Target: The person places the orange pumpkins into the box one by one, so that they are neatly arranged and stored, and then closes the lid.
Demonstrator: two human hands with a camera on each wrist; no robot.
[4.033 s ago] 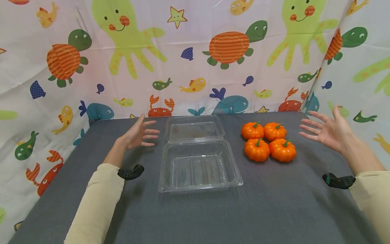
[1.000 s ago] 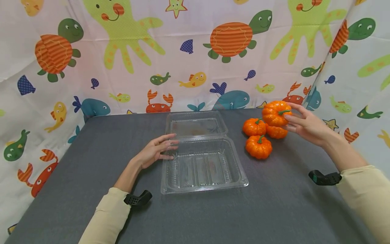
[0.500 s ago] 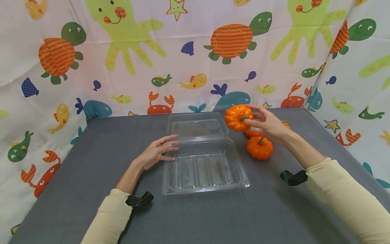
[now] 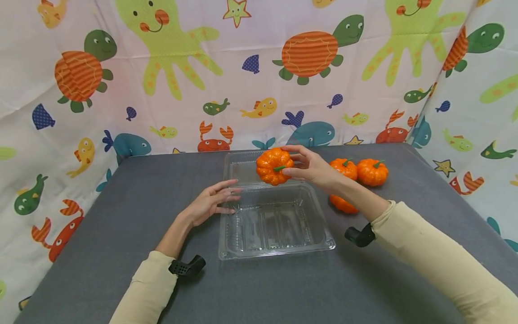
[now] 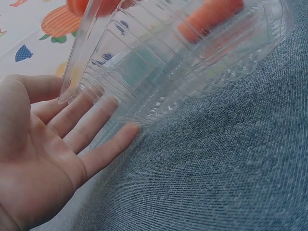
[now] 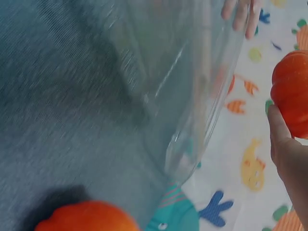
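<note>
A small orange pumpkin [image 4: 274, 166] with a green stem is pinched between the thumb and fingers of my right hand [image 4: 313, 170]. It hangs above the hinge side of a clear plastic clamshell container [image 4: 275, 249], whose lid [image 4: 243, 167] lies folded back behind the base. My left hand [image 4: 208, 203] touches the container's left side with fingers extended. In the left wrist view those fingers [image 5: 79, 120] lie along the outer wall, straight rather than curled. The right wrist view catches the held pumpkin [image 6: 293, 94] only partly, at its right edge.
To the right of the container sit three more pumpkins: one at the back right [image 4: 372, 172], one beside it [image 4: 344, 168], and a nearer one [image 4: 341, 204] partly covered by my right forearm. A dark grey cloth [image 4: 259, 292] covers the table. A sea-animal curtain [image 4: 251, 81] encloses the back and sides.
My right hand has picked one pumpkin from the group and carried it left over the container. Earlier my left hand came in to the container's left side, where it has stayed since.
</note>
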